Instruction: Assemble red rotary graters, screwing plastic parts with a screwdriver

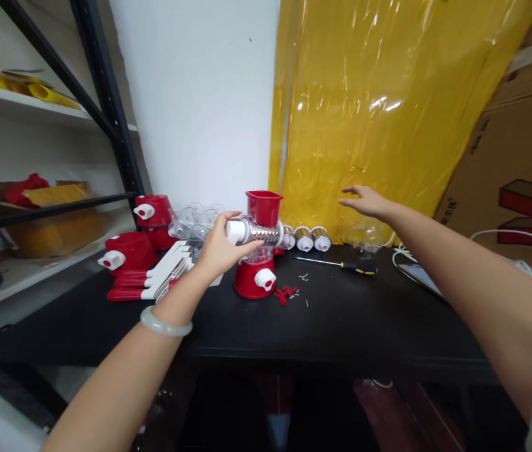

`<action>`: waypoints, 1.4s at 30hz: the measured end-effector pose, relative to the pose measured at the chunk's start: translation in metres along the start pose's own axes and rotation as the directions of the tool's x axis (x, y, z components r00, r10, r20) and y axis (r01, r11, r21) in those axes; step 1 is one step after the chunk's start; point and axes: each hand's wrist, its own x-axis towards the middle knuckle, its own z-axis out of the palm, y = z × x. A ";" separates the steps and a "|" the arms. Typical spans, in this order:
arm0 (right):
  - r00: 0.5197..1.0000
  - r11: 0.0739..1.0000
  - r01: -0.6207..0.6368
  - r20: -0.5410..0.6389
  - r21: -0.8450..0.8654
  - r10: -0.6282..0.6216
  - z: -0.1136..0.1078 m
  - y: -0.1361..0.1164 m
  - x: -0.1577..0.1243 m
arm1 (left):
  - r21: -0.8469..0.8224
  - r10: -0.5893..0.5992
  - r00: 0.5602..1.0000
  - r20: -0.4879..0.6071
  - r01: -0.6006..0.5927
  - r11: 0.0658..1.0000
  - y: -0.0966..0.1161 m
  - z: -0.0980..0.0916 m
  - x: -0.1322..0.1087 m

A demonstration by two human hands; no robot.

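Observation:
A red and white rotary grater (254, 280) stands upright on the black table, with a red hopper (264, 204) on top. Inside its clear barrel a metal grating drum (268, 233) shows. My left hand (222, 247) is wrapped round the barrel's left end, by the white end piece (234, 232). My right hand (364, 201) is raised at the right, fingers stretched out and holding nothing. Below it, a clear plastic part (365, 238) stands near the yellow sheet. Small red parts (285, 294) and tiny pale pieces lie before the grater.
Several metal drums (303, 239) stand right of the grater. A screwdriver (357, 268) lies in front of them. Red grater bases (131, 252), handles (129, 285) and clear barrels (195, 220) are at left. A tablet-like device (416, 276) and white cables are at right.

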 end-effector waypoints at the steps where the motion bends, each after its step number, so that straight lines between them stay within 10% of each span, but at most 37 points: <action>1: 0.995 0.996 -0.091 -0.042 -0.001 0.091 0.000 0.018 -0.002 | -0.001 -0.001 1.000 -0.018 0.001 1.000 0.001 0.000 0.000; 7: 0.834 0.875 -0.482 -0.281 0.044 0.474 0.022 0.081 -0.032 | -0.069 0.019 0.992 -0.124 -0.028 0.997 0.016 -0.003 0.009; 13: 0.789 0.816 -0.487 -0.245 0.311 0.564 0.067 0.092 -0.058 | -0.152 0.075 0.987 -0.140 -0.097 0.984 0.056 0.014 0.038; 23: 0.789 0.817 -0.517 -0.227 0.256 0.571 0.084 0.124 -0.067 | -0.254 0.123 0.991 0.047 -0.107 0.961 0.107 0.116 0.073; 33: 0.721 0.810 -0.487 -0.373 0.327 0.584 0.079 0.138 -0.085 | -0.106 -0.141 0.989 0.036 0.145 0.984 0.150 0.244 0.085; 42: 0.740 0.865 -0.369 -0.456 0.339 0.495 0.089 0.144 -0.082 | 0.008 -0.263 0.965 0.008 0.263 0.965 0.160 0.308 0.080</action>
